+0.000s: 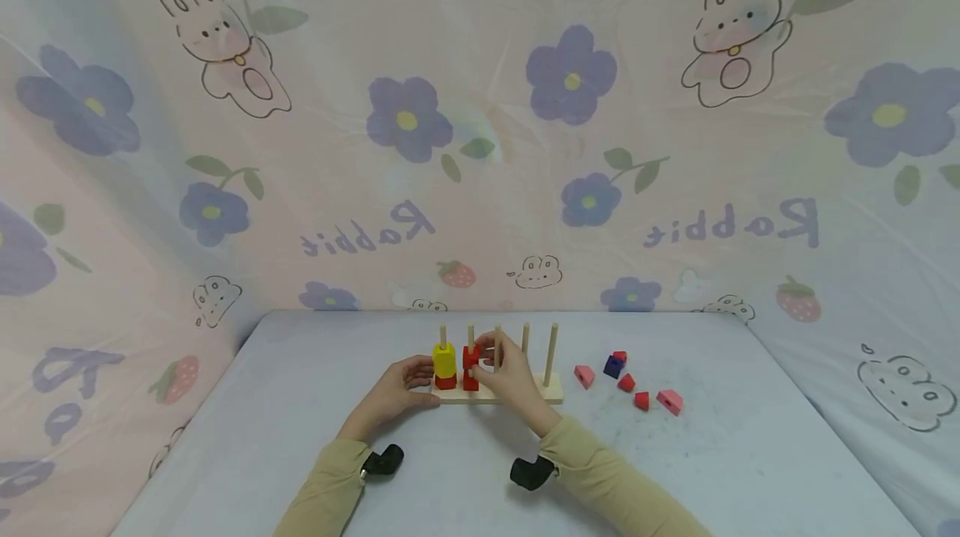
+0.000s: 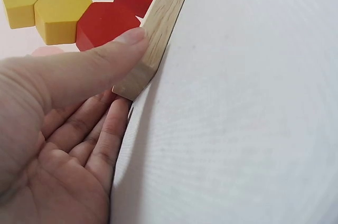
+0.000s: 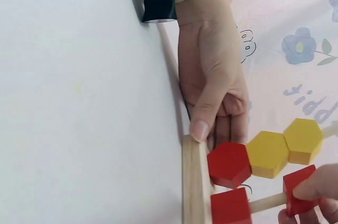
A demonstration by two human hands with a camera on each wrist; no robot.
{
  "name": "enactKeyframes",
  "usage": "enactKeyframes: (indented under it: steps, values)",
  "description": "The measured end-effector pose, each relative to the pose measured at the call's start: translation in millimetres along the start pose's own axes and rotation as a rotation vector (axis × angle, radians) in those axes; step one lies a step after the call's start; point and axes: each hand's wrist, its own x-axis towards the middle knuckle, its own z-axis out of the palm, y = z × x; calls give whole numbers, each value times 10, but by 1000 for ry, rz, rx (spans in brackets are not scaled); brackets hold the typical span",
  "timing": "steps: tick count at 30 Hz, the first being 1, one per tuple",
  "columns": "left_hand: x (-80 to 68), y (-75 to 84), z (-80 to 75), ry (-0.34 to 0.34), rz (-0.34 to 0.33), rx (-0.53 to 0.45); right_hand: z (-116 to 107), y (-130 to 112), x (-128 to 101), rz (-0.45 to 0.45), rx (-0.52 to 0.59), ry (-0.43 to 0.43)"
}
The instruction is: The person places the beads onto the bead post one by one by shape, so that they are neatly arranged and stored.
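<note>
Red block (image 3: 292,180), pinched by my right hand (image 1: 517,381), rings the upright peg (image 3: 268,203), clear above the lower block (image 3: 231,208), near the left edge of the base (image 3: 195,187).

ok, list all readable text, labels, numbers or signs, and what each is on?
"Rabbit" – backdrop, left of centre, mirror-reversed.
"Rabbit" – backdrop, right side, mirror-reversed.
"bbit" – backdrop in the right wrist view, mirror-reversed, cut off by the frame edge.
Unreadable: larger partial lettering on the backdrop's far left.
None seen: blocks, peg stand.
Wrist devices: too small to tell.
</note>
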Motion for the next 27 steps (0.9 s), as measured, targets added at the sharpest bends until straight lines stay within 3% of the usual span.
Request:
enactKeyframes:
  steps: [5,13,16,22,27]
  values:
    - [1,-16,-4,3,-8,3,56,255,-15,18,-33,27]
    - [0,-22,6,3,0,8,58,221,-98,64,-33,8]
    - [-5,-23,8,7,1,9,53,242,-104,54,-17,5]
    - [-11,-4,13,9,-1,5,23,366,-117,19,-93,11]
    - [-10,-2,10,1,14,9,-61,337,-208,-4,-113,-28]
